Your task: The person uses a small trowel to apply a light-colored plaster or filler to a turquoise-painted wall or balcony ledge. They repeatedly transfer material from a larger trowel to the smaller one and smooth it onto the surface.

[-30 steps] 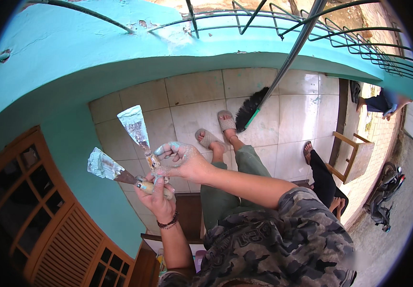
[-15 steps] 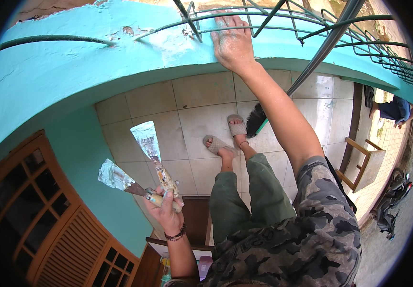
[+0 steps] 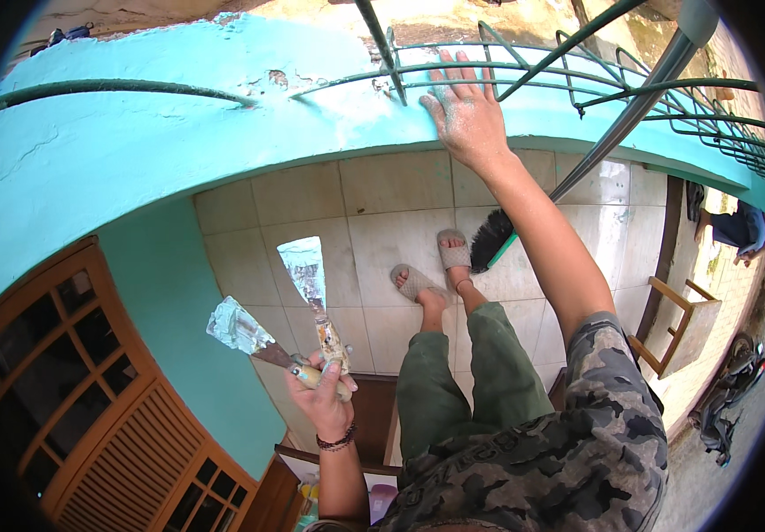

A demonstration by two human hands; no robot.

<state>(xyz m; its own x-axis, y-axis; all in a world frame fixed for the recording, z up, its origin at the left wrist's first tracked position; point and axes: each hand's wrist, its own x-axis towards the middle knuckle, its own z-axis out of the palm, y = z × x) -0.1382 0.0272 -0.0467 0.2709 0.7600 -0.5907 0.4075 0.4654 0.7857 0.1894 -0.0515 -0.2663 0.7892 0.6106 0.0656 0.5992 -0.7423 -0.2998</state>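
My left hand [image 3: 323, 403] is closed round the handles of two putty knives. One putty knife [image 3: 239, 326] tilts left, its blade coated with pale blue paste. The other putty knife [image 3: 309, 275] points nearly straight away from me, with similar paste on its blade and a stained handle. My right hand [image 3: 473, 124] lies open on the turquoise ledge [image 3: 169, 129], fingers stretched out among green metal bars [image 3: 435, 66]. Whitish specks dot its back. Left of it, the ledge has a chipped patch [image 3: 278, 78] and rough, pale spots.
A long-handled broom [image 3: 491, 241] leans on the ledge beside my right arm, above the tiled floor [image 3: 311, 195]. Wood-framed windows [image 3: 81, 355] stand at left. To the right are a wooden stand [image 3: 679, 328], a motorcycle [image 3: 728, 395] and another person [image 3: 739, 229].
The view has shifted, so the ledge and both hands sit lower and further right. My right hand stays on the ledge, its thumb now showing apart. The left still holds both putty knives.
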